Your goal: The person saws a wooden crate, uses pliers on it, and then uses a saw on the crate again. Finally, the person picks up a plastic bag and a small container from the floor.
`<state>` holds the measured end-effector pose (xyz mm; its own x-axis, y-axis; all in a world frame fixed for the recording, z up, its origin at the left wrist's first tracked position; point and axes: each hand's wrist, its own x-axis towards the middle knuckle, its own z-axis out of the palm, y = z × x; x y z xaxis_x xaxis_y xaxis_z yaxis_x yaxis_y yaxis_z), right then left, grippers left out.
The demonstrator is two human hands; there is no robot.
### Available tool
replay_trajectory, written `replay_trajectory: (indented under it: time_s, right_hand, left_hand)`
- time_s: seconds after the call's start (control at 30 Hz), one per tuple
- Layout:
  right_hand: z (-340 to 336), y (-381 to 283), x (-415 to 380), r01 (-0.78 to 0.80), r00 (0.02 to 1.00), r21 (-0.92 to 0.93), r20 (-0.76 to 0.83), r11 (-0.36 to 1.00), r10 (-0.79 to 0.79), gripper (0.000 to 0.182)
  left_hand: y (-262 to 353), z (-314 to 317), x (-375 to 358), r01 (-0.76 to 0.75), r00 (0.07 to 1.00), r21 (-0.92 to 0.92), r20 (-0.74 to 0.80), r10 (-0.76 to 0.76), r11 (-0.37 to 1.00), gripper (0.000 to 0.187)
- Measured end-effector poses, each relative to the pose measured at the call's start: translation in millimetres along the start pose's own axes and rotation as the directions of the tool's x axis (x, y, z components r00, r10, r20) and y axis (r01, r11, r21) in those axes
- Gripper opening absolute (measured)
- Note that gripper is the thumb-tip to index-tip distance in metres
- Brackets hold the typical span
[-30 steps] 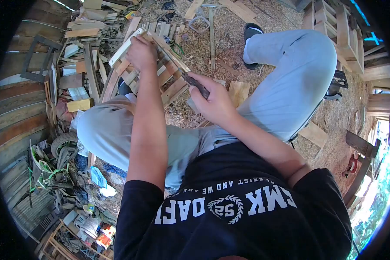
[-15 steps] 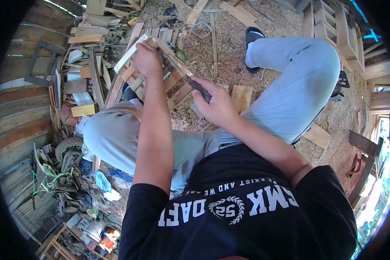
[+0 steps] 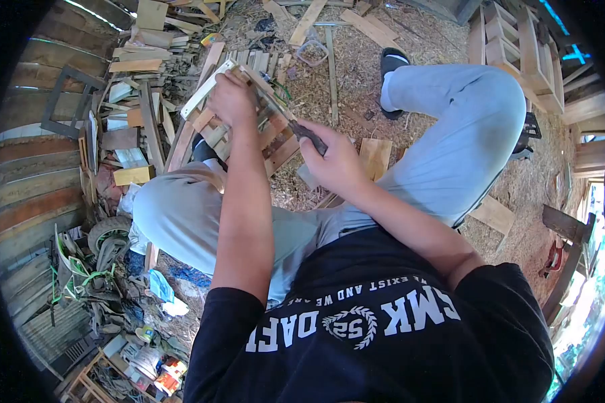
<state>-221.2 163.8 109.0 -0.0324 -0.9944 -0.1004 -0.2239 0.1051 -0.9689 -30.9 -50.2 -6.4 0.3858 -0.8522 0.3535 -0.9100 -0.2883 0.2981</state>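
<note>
My left hand (image 3: 233, 99) is closed on a pale wooden piece (image 3: 207, 91) with small dark marks, held at a slant over the floor. In my right hand (image 3: 333, 158) is the dark, worn handle of a long narrow tool (image 3: 309, 136). From the handle, the tool's thin length points up and left toward the wood by my left hand. Whether it is a saw or another blade I cannot make out. Slatted wooden pieces (image 3: 275, 127) lie below and between the hands.
Sawdust and loose boards (image 3: 368, 28) cover the floor. Stacked wood offcuts (image 3: 134, 138) stand at the left, near a grey frame (image 3: 67, 101). A wooden rack (image 3: 524, 54) is at the upper right. A clear plastic tub (image 3: 312, 52) sits ahead, and mixed clutter (image 3: 94, 269) lies lower left.
My left hand and the pale wooden piece have shifted slightly right and down in view. My right hand keeps hold of the tool in nearly the same place.
</note>
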Motion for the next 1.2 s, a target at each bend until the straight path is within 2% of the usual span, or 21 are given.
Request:
replay_trajectory:
  time_s: [0.1,0.13,0.2,0.3,0.37,0.4,0.5,0.6,0.73,0.83,0.93,1.0,1.03,1.1,1.13,1.17,1.2]
  right_hand:
    - [0,1,-12,-0.02,1.0,-0.026,0.021,0.999,0.02,0.047]
    - [-1,1,-18,-0.015,1.0,-0.024,0.009,1.0,0.015,0.047]
    - [2,4,-11,-0.013,1.0,-0.022,-0.007,1.0,0.013,0.047]
    - [3,5,4,0.087,0.995,0.063,-0.061,0.994,-0.084,0.047]
    - [-3,-7,-23,-0.015,0.999,-0.129,0.036,0.991,0.02,0.047]
    - [-6,-11,-29,-0.037,0.997,-0.149,0.062,0.988,0.046,0.046]
    - [-3,-15,-13,-0.05,0.997,-0.11,0.06,0.993,0.057,0.046]
    - [-4,-9,-16,0.025,0.999,-0.107,0.024,0.994,-0.023,0.046]
    - [-1,-4,-18,0.018,0.999,-0.083,-0.03,0.996,-0.021,0.046]
    - [0,-3,-21,0.023,0.999,-0.144,0.037,0.989,-0.018,0.045]
    - [-7,-11,-24,0.007,0.999,-0.101,0.043,0.995,-0.002,0.045]
    - [-4,-5,-5,-0.107,0.989,-0.116,0.091,0.988,0.117,0.045]
    - [-3,-3,-8,-0.107,0.988,-0.114,0.096,0.988,0.118,0.045]
    - [-5,-1,-7,0.062,0.998,0.02,0.001,0.998,-0.062,0.043]
    - [-7,-3,-23,0.038,0.999,-0.078,-0.009,0.996,-0.039,0.043]
    - [-7,-2,-19,0.048,0.999,-0.074,-0.004,0.996,-0.048,0.043]
    - [-6,0,-16,-0.011,1.0,-0.046,0.021,0.999,0.012,0.043]
  left_hand:
    - [-2,-6,-2,-0.017,1.0,-0.056,0.006,0.017,0.998,0.038]
    - [0,-6,-2,0.019,0.999,-0.072,0.042,-0.016,0.997,0.039]
    - [1,-3,2,0.004,1.0,-0.048,0.019,-0.003,0.999,0.039]
    - [2,-4,0,-0.011,1.0,-0.019,-0.011,0.01,1.0,0.038]
    - [-1,-9,1,0.022,0.999,-0.063,0.047,-0.019,0.998,0.039]
    - [-1,-6,2,0.013,0.999,-0.045,0.037,-0.011,0.999,0.039]
    - [-4,5,5,-0.022,0.999,0.005,-0.036,0.022,1.0,0.038]
    - [-9,4,5,-0.017,1.0,-0.034,-0.015,0.017,0.999,0.036]
    - [-6,7,7,-0.021,1.0,0.004,-0.016,0.021,1.0,0.038]
    - [-11,6,7,0.034,0.999,-0.016,0.026,-0.034,0.999,0.04]
    - [-6,4,6,-0.011,1.0,-0.02,-0.005,0.011,1.0,0.038]
    - [-3,7,2,-0.029,0.999,0.007,-0.024,0.029,1.0,0.037]
    - [-3,6,1,-0.048,0.998,0.037,-0.049,0.05,0.998,0.036]
    - [-4,0,-2,-0.037,0.998,0.007,-0.046,0.037,0.999,0.036]
    - [-3,-3,-1,-0.032,0.999,-0.027,-0.036,0.031,0.999,0.036]
    - [0,-5,0,-0.03,0.998,-0.023,-0.047,0.029,0.999,0.036]
    - [2,-3,-1,-0.03,0.999,-0.004,-0.035,0.03,1.0,0.036]
